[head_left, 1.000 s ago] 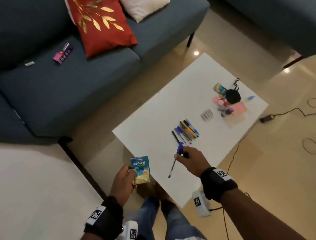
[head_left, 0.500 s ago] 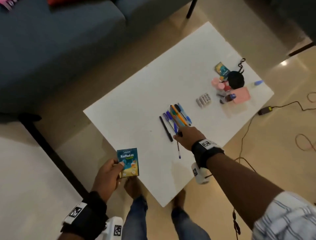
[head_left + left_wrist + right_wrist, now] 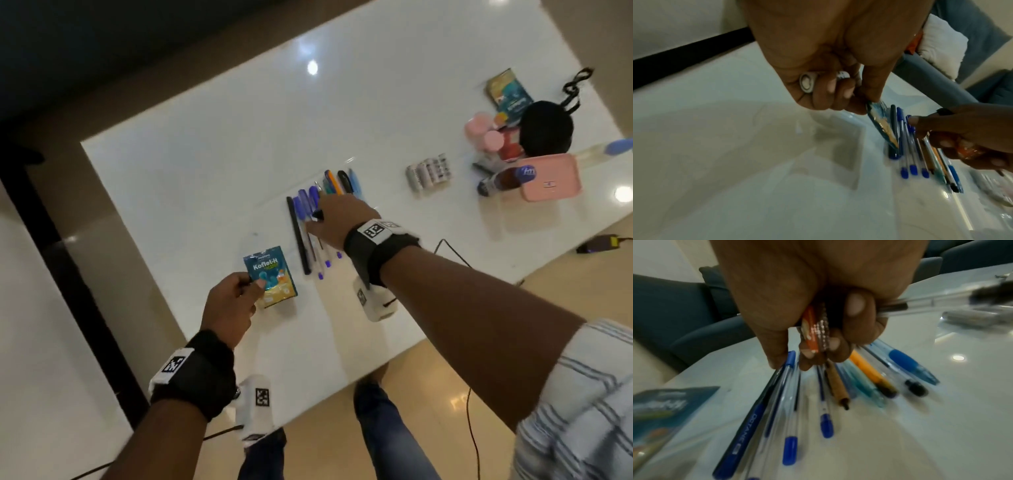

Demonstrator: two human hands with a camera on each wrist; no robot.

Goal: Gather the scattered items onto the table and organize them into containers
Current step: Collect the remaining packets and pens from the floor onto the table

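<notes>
One white table (image 3: pixel 212 144) carries roughly nine pens (image 3: pixel 308 219) in a row, two teal sachets (image 3: pixel 272 274), one battery pack (image 3: pixel 430 171), one pink box (image 3: pixel 551 178), one black pouch (image 3: pixel 546 128).

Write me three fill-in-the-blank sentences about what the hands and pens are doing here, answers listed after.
1. The left hand pinches a blue ____ marked Koflet-H.
2. The right hand reaches over the row of ____ on the table.
3. Besides the sachet, the left hand grips a small ____ in its curled fingers, seen in the left wrist view.

Missing words: sachet; pens; battery
</notes>
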